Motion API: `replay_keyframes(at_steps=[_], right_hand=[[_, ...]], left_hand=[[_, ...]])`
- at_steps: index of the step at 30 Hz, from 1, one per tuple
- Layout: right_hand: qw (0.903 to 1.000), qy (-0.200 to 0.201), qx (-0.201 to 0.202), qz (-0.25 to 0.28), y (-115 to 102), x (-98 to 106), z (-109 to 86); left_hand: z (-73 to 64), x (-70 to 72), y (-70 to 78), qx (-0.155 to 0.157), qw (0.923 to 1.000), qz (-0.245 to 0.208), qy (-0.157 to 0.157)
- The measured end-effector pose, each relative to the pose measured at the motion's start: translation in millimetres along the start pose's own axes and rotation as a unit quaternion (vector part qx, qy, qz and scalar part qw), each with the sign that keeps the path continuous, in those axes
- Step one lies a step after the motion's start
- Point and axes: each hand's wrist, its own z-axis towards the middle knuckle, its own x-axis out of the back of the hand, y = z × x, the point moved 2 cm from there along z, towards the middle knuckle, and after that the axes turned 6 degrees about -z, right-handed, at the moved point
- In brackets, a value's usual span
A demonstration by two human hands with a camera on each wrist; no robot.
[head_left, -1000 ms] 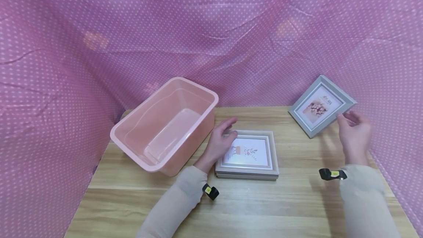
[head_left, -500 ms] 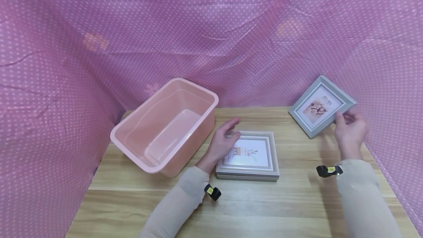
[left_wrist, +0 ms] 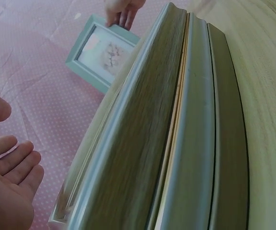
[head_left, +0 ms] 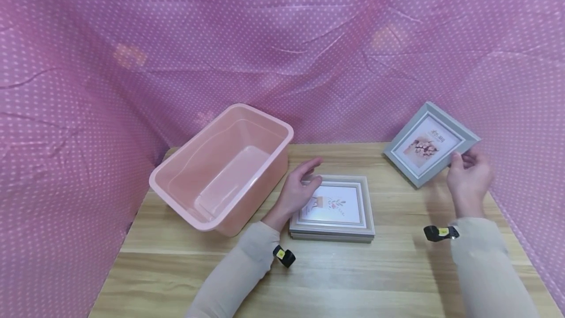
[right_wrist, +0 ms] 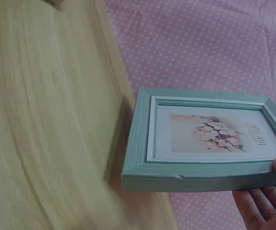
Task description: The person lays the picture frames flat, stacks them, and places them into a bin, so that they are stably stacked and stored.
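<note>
My right hand (head_left: 470,180) pinches the lower right edge of a grey-green picture frame (right_wrist: 204,165), thumb on the front and fingers behind. Tilted up at the back right of the table, the frame shows a print of a flower bouquet. My left hand (head_left: 296,191) is held with relaxed, parted fingers over the left side of a stack of picture frames (head_left: 364,207). The top one has a pale border and a drawing of a potted plant. In the left wrist view the stacked frames (left_wrist: 195,120) appear edge-on beside the left palm and its loosely bent fingers (left_wrist: 20,165).
A pink plastic tub (head_left: 287,144) with nothing in it stands at the left, close beside the left hand. The wooden table (head_left: 344,278) ends at a pink dotted cloth (head_left: 326,82) that hangs behind and on both sides.
My right hand has shifted slightly left along the grey-green picture frame's edge, and that frame has tilted a little. The left hand has barely moved to the right.
</note>
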Motion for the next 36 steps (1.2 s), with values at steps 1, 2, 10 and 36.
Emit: replay_keyframes(at_steps=[1, 2, 10, 36], right_hand=[[1.0000, 0.005, 0.006, 0.005, -1.4, 0.5, -1.8], [0.9999, 0.007, 0.010, 0.009, -2.8, 1.5, -3.3], [0.9986, 0.023, 0.045, 0.012, -16.4, 9.4, -20.5], [0.9947, -0.009, 0.100, 0.024, -52.0, 19.9, -77.3]], left_hand=[[0.2, 0.1, 0.0, -0.003, 1.0000, 0.002, 0.000], [0.3, 0.3, 0.1, -0.007, 1.0000, 0.003, 0.000], [0.6, 0.1, 2.6, 0.002, 1.0000, 0.003, -0.003], [21.6, -22.5, 13.1, 0.030, 0.9977, -0.029, -0.053]])
